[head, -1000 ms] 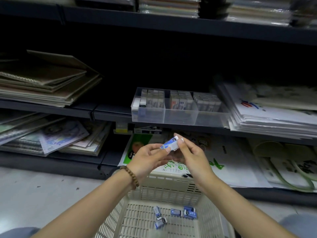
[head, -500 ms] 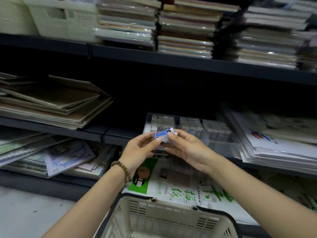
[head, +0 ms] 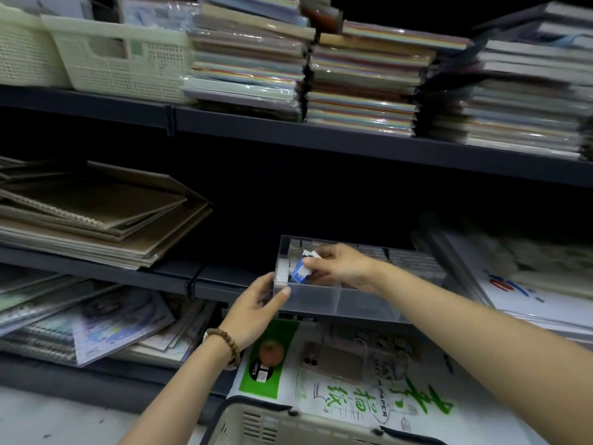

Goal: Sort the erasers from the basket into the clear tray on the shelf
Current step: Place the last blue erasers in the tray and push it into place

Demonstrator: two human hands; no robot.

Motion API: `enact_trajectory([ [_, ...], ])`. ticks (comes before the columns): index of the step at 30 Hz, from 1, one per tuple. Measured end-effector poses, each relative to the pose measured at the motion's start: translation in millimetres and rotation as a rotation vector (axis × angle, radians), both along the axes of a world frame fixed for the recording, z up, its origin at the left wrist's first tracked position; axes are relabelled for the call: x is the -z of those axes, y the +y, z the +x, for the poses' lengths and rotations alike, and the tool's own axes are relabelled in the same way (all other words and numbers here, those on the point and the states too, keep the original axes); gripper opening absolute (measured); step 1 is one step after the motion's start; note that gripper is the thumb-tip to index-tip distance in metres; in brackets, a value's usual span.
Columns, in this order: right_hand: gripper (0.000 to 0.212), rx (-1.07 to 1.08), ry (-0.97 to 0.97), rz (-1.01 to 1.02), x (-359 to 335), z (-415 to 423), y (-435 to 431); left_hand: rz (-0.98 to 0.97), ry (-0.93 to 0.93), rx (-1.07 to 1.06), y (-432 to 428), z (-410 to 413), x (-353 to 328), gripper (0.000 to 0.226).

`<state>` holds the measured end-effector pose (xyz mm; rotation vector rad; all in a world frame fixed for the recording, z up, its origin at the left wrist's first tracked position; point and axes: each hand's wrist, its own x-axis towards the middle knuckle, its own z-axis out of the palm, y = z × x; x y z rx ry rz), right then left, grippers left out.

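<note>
The clear tray [head: 337, 300] sits at the front edge of a dark shelf [head: 128, 271]. The right hand [head: 340, 266] is over the left end of the tray. Its fingers pinch a blue and white eraser [head: 301, 271]. The eraser is tilted and is down inside the tray's left part. The left hand [head: 256, 311] holds the tray's front left corner, with the thumb on the front wall and the other fingers round the side. A bracelet of brown beads [head: 227, 343] is on that wrist. More erasers [head: 414, 261] stand in rows in the right part of the tray, but they look blurry.

Left of the tray, on the same shelf, lies a pile of brown notebooks [head: 96, 220]. Right of the tray lies a pile of white paper packs [head: 529, 284]. Above the tray is another dark shelf [head: 321, 139]. It has stacks of colored paper [head: 359, 81] in shiny wrap. Far to the left on it are cream bins [head: 122, 59] with small holes.

Below the tray, a paper pack with a green label [head: 266, 364] lies flat. Lower still is the rim of the cream basket [head: 256, 422]. Down and to the left of the tray is a pale floor [head: 48, 415]. Behind the tray it is dark.
</note>
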<state>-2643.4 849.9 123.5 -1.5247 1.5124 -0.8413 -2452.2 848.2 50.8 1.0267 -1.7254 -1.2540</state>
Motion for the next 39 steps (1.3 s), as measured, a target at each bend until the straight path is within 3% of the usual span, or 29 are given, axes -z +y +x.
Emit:
enact_trajectory([
  [4, 0.055, 0.003, 0.082, -0.049, 2.2, 4.0, -6.4, 0.016, 0.027, 0.032, 0.7, -0.8, 1.7, 0.041],
  [9, 0.049, 0.016, 0.256, -0.147, 2.3, 9.8, -4.3, 0.010, -0.016, 0.009, 4.2, -1.1, 0.1, 0.066],
  [15, 0.048, -0.033, 0.601, -0.252, -2.5, 12.8, -1.6, 0.010, -0.033, -0.002, 7.5, -1.6, -1.6, 0.074],
  [20, 0.046, 0.003, 0.482, -0.223, 5.3, 21.0, -0.7, -0.002, -0.069, -0.025, 6.9, -2.2, -2.3, 0.073],
  [24, 0.038, 0.067, 0.177, -0.077, 9.3, 15.7, 0.4, -0.001, -0.073, -0.034, 7.1, -2.4, -3.6, 0.070],
  [27, 0.037, 0.128, 0.077, 0.001, 10.6, 14.1, -4.3, 0.001, -0.066, -0.039, 7.9, -3.4, -3.8, 0.067],
  [31, 0.048, 0.145, 0.160, 0.085, 9.8, 17.8, -14.7, -0.015, -0.086, -0.051, 8.1, -3.9, -3.2, 0.069],
  [35, 0.067, 0.153, 0.420, 0.158, 14.3, 20.2, -20.1, -0.013, -0.103, -0.041, 8.8, -3.2, -2.2, 0.075],
  [37, 0.052, 0.149, 0.380, 0.188, 14.4, 20.0, -22.8, -0.010, -0.097, -0.029, 9.8, -2.6, -2.3, 0.074],
  [39, 0.030, 0.152, 0.204, 0.229, 12.6, 21.7, -23.1, -0.004, -0.085, -0.015, 10.7, -1.9, -2.9, 0.072],
])
